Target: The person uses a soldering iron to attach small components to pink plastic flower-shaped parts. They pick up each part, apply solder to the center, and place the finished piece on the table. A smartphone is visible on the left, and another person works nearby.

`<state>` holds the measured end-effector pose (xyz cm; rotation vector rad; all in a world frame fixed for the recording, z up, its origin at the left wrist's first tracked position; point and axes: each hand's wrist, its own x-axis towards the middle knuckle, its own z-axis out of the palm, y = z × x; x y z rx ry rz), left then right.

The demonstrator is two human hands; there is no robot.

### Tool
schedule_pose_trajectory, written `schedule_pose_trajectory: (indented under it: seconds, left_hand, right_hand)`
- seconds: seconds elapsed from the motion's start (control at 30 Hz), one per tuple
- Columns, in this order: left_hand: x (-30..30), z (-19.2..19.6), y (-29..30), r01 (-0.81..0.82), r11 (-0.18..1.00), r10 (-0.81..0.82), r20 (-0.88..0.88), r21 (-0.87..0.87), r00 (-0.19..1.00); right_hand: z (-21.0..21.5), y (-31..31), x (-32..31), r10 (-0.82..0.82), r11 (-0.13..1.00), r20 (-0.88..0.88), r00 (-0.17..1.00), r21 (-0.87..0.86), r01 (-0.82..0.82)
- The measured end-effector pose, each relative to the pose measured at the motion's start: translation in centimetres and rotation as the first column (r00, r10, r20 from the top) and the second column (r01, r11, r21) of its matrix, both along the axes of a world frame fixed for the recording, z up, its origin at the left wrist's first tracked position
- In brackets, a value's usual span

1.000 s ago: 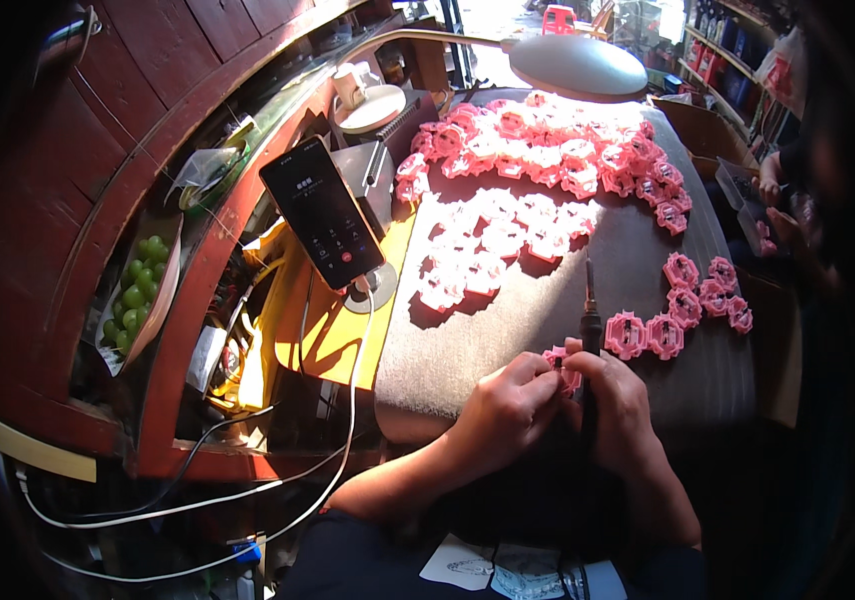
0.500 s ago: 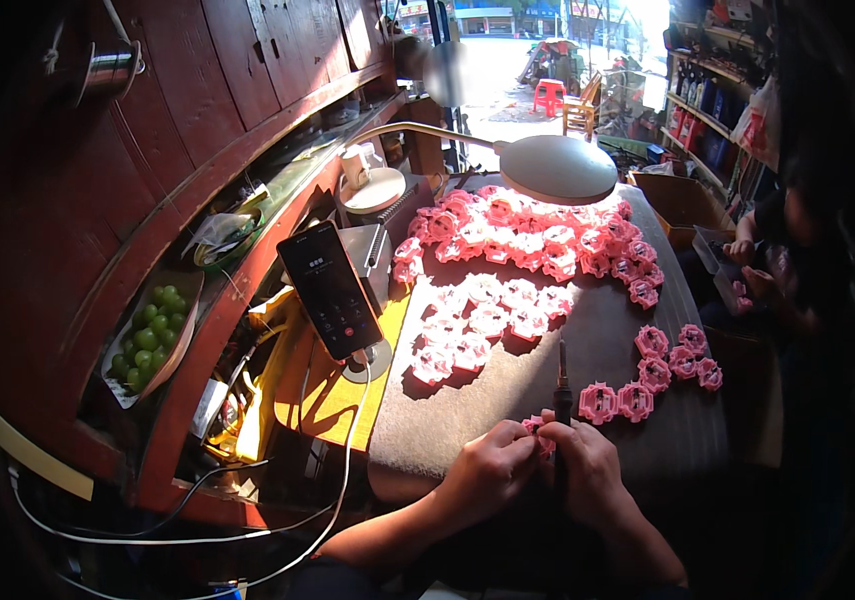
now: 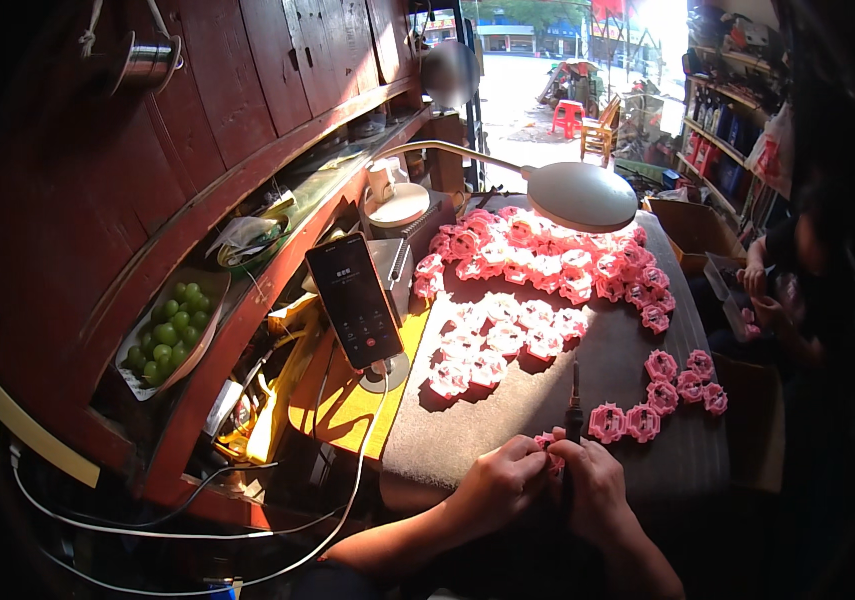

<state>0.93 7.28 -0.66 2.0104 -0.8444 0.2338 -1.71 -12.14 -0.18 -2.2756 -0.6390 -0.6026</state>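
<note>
My left hand point(image 3: 500, 482) is closed in a pinch on a small pink plastic part point(image 3: 552, 460), mostly covered by the fingers. Right beside it, my right hand point(image 3: 593, 484) grips a soldering iron point(image 3: 574, 415) by its dark handle. The iron's thin metal rod points up and away from me over the grey work surface point(image 3: 547, 395). Both hands touch or nearly touch at the pink part, close to the near edge. Several finished-looking pink parts point(image 3: 607, 422) lie just right of the iron. A sunlit group of the same parts point(image 3: 487, 368) sits to the left.
A large pile of pink parts point(image 3: 517, 235) fills the far side under a lamp head point(image 3: 582, 195). A phone point(image 3: 352, 300) stands on a holder at left, its white cable point(image 3: 367, 450) hanging. Grapes point(image 3: 169, 335) and a wire spool point(image 3: 147, 62) are left. Another person's hands point(image 3: 759, 285) work at right.
The whole view has shifted, so everything appears lower and farther right. Both hands keep their grips on the pink part and the soldering iron.
</note>
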Motion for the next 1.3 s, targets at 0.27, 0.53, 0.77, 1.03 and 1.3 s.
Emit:
schedule_pose_trajectory:
  seconds: [0.27,0.53,0.77,1.03,1.3]
  left_hand:
    - [0.0,-0.4,-0.2,0.016,0.999,-0.015,0.029,-0.037,0.999]
    - [0.3,-0.4,-0.2,0.008,1.000,-0.008,0.004,-0.014,1.000]
    - [0.2,-0.6,-0.2,0.010,1.000,-0.010,0.000,-0.012,1.000]
    - [0.4,1.8,2.4,-0.120,0.988,0.115,-0.060,-0.097,0.992]
    - [6.0,0.5,8.1,-0.499,0.817,0.461,0.195,0.287,0.866]
  right_hand:
    - [0.4,0.3,-0.1,-0.014,1.000,0.015,1.000,-0.018,0.014]
    - [-0.1,0.4,0.4,-0.011,1.000,0.050,0.999,-0.004,0.012]
    - [0.1,0.3,0.1,-0.012,1.000,0.050,0.999,-0.008,0.013]
    - [0.4,0.6,0.2,-0.002,1.000,0.045,0.999,0.018,0.001]
    - [0.9,0.3,1.0,-0.098,0.995,0.013,0.995,-0.016,0.098]
